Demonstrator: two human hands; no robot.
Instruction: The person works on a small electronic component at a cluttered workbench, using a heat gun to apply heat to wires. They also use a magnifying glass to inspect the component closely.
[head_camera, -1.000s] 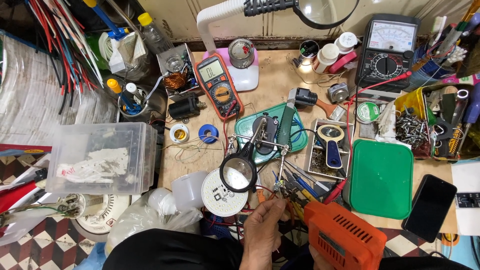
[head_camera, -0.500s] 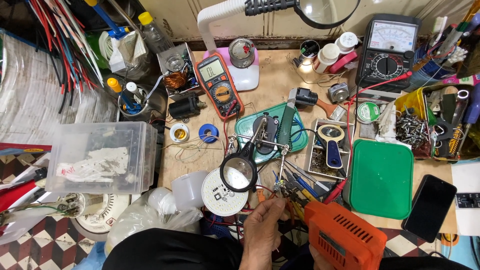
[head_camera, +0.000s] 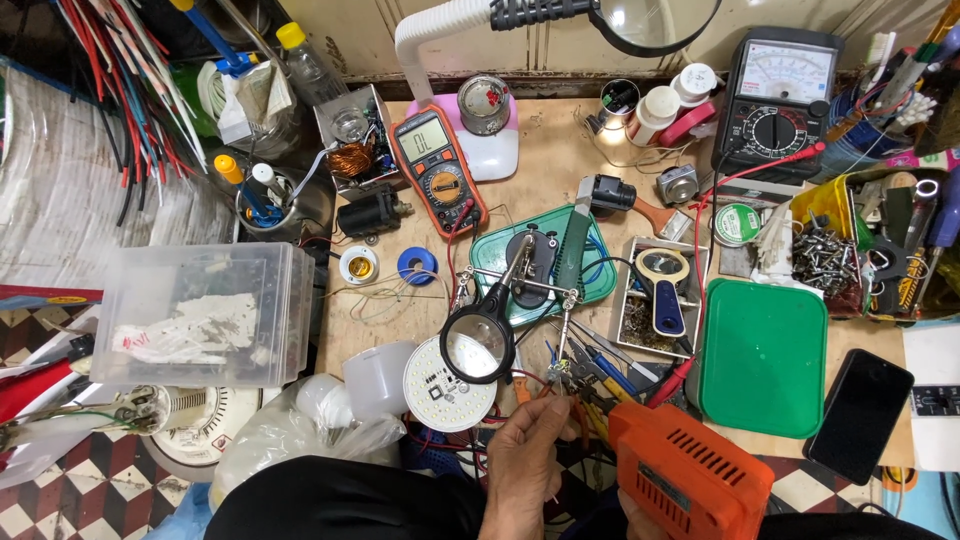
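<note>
My left hand (head_camera: 535, 455) raised at bench's near edge, fingers pinched narrow on small metal part (head_camera: 553, 375) held in clip of helping-hands stand (head_camera: 530, 270); stand's magnifier (head_camera: 478, 345) just left of it, above round white LED board (head_camera: 445, 390); my right hand (head_camera: 640, 515) mostly hidden under orange drill (head_camera: 690, 475), seems to hold it, grip cannot tell; pliers (head_camera: 590, 365) just beside part; green tray (head_camera: 765, 360) to right.
</note>
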